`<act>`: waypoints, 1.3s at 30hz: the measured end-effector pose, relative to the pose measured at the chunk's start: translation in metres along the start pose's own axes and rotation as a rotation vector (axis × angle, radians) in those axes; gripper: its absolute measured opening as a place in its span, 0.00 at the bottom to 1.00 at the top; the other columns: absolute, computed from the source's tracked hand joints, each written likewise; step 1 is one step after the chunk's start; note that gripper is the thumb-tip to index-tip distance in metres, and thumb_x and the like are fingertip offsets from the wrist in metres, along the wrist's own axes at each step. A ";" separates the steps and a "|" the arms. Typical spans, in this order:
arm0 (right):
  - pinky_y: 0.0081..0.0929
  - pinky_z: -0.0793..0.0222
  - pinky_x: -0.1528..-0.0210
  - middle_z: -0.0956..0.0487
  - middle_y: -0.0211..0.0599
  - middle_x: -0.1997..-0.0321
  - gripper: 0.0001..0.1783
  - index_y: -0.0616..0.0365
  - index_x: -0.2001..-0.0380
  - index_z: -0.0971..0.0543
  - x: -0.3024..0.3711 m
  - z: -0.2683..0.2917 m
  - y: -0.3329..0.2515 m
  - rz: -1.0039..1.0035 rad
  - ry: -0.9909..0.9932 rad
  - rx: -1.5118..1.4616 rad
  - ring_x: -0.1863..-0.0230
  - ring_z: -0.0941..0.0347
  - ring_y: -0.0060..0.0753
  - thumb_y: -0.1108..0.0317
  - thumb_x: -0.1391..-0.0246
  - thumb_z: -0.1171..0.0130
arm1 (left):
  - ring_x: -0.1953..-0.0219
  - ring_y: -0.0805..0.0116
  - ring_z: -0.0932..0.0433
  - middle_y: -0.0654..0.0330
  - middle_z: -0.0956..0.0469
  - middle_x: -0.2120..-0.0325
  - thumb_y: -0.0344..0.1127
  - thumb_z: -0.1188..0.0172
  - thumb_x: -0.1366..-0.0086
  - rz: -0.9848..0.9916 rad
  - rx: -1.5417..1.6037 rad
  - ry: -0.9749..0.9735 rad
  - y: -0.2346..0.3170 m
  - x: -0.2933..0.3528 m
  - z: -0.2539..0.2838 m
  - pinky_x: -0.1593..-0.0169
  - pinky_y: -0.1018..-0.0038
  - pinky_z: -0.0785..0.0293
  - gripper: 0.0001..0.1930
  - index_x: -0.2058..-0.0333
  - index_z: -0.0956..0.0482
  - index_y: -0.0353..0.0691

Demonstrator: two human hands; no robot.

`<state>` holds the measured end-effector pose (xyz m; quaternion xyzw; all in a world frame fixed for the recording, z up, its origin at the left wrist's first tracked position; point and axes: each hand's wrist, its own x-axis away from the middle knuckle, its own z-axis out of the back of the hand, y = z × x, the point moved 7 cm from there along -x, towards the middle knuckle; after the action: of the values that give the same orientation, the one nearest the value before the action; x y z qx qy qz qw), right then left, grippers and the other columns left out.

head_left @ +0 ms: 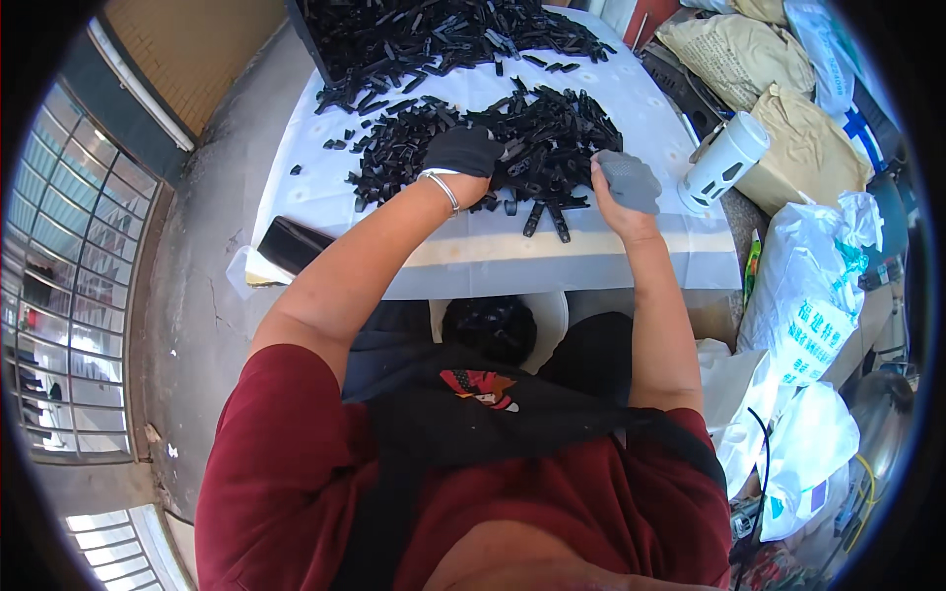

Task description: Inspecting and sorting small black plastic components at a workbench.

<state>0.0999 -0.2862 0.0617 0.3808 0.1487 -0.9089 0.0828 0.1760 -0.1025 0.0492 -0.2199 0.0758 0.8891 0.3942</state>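
Note:
My left hand [463, 151], in a black glove with a silver bangle at the wrist, rests on a heap of small black plastic parts [537, 138] on a white-covered table [473, 251]. My right hand [627, 183], in a grey glove, is closed at the right edge of the same heap, gripping some of the black parts. A few loose black strips [547, 219] lie just in front of the heap between my hands. A larger mound of the same black parts [443, 34] lies at the far side of the table.
A white perforated cylinder [724, 163] stands at the table's right edge. Filled sacks [803, 148] and white bags [803, 295] are stacked on the right. A black flat object [293, 244] lies at the table's left corner. A white bucket holding black parts [493, 325] sits below the table edge.

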 end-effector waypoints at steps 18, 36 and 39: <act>0.39 0.34 0.61 0.25 0.42 0.66 0.14 0.49 0.62 0.25 0.047 -0.040 -0.049 -0.023 -0.501 0.099 0.62 0.30 0.45 0.66 0.56 0.48 | 0.63 0.55 0.28 0.52 0.28 0.66 0.34 0.45 0.47 0.265 0.191 0.155 -0.016 0.106 -0.009 0.60 0.66 0.31 0.13 0.61 0.27 0.43; 0.38 0.34 0.65 0.25 0.45 0.70 0.13 0.61 0.66 0.26 0.061 -0.020 -0.066 -0.007 -0.203 -0.182 0.68 0.29 0.45 0.67 0.58 0.48 | 0.61 0.53 0.26 0.51 0.26 0.63 0.32 0.51 0.45 0.609 0.250 -0.044 -0.029 0.114 -0.005 0.57 0.65 0.31 0.14 0.58 0.27 0.47; 0.38 0.34 0.63 0.25 0.46 0.70 0.15 0.61 0.65 0.27 0.064 -0.022 -0.068 -0.068 -0.216 -0.320 0.66 0.29 0.47 0.67 0.57 0.49 | 0.60 0.53 0.27 0.51 0.26 0.64 0.31 0.51 0.45 0.478 0.300 0.065 -0.041 0.097 0.002 0.58 0.65 0.31 0.15 0.57 0.28 0.47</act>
<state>0.0520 -0.2175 0.0157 0.2581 0.2942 -0.9114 0.1271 0.1482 -0.0096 0.0087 -0.1632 0.2690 0.9282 0.1988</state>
